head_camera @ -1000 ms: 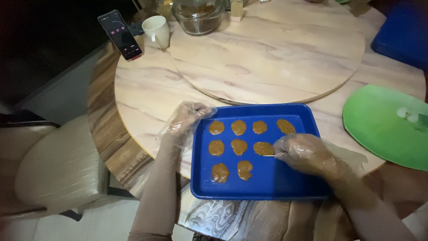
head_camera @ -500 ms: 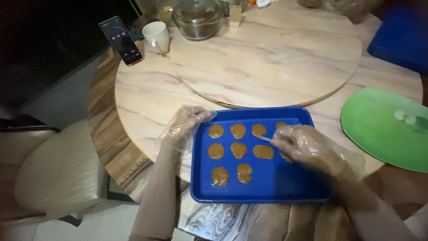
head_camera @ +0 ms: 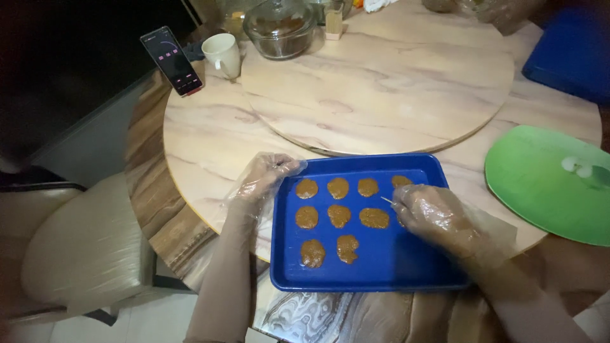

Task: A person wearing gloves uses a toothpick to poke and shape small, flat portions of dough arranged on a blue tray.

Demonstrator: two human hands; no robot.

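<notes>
A blue rectangular tray (head_camera: 381, 267) lies at the near edge of a round marble-look table (head_camera: 203, 146). Several flat brown dough pieces (head_camera: 338, 215) sit in rows on its far half. My left hand (head_camera: 264, 178), in a clear plastic glove, rests on the tray's far left corner. My right hand (head_camera: 435, 213), also gloved, hovers over the right side of the tray and pinches a thin pale stick (head_camera: 386, 201) whose tip points at a dough piece (head_camera: 374, 218).
A wooden turntable (head_camera: 381, 70) fills the table's middle. A phone (head_camera: 172, 60), a white mug (head_camera: 222, 54) and a lidded glass bowl (head_camera: 281, 26) stand at the far left. A green round mat (head_camera: 549, 181) lies to the right, a blue container (head_camera: 569, 54) beyond it. A beige chair (head_camera: 70, 248) stands left.
My right hand has drifted slightly to the right over the tray's right side with the stick. My left hand has stayed on the tray's corner.
</notes>
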